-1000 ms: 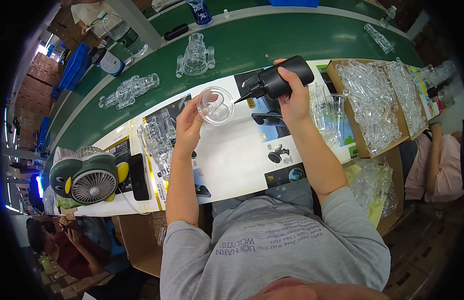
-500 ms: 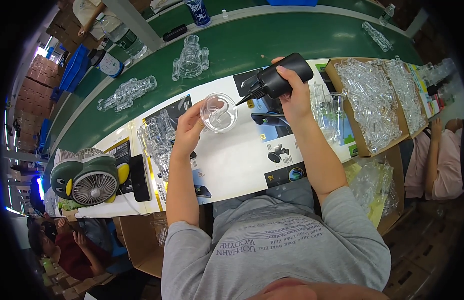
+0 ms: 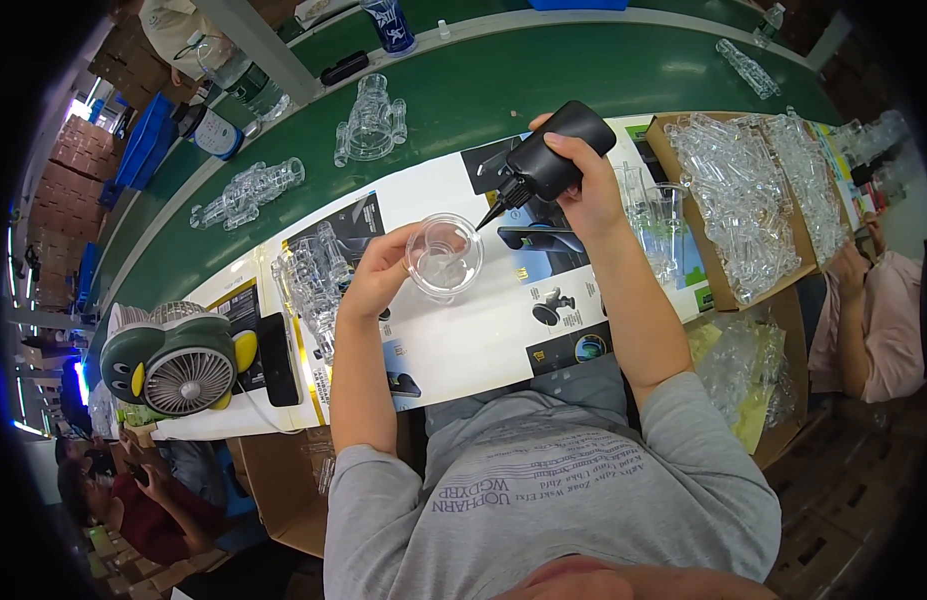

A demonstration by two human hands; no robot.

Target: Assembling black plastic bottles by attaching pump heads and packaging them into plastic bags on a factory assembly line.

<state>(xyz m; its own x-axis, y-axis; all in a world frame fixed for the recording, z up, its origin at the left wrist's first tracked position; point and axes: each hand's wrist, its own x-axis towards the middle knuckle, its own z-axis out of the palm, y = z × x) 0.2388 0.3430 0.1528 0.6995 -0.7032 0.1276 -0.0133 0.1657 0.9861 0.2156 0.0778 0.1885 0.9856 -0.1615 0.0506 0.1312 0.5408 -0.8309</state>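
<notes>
My left hand [image 3: 381, 272] pinches a clear round plastic cup-like part [image 3: 444, 258] by its side, its circular rim facing up. Inside it a curved clear shape shows, too see-through to make out fully. In my right hand [image 3: 590, 185] is a black squeeze bottle [image 3: 561, 150] with a pointed nozzle, tilted down to the left. The nozzle tip is at the right edge of the rim; whether it touches I cannot tell. Both hands are above a white printed cardboard sheet [image 3: 453, 345].
Clear tube parts [image 3: 313, 275] lie left of my hands. A cardboard box [image 3: 723, 285] of clear tubes stands at right, beside upright clear cups [image 3: 663, 235]. Clear assemblies [image 3: 371, 125] stand on the green table [image 3: 463, 100]. A penguin-shaped fan [image 3: 188, 365] and phone [image 3: 278, 358] sit at left.
The clear round part has moved slightly right and toward me and is tilted differently. The black bottle has shifted a little left, its nozzle tip now lower.
</notes>
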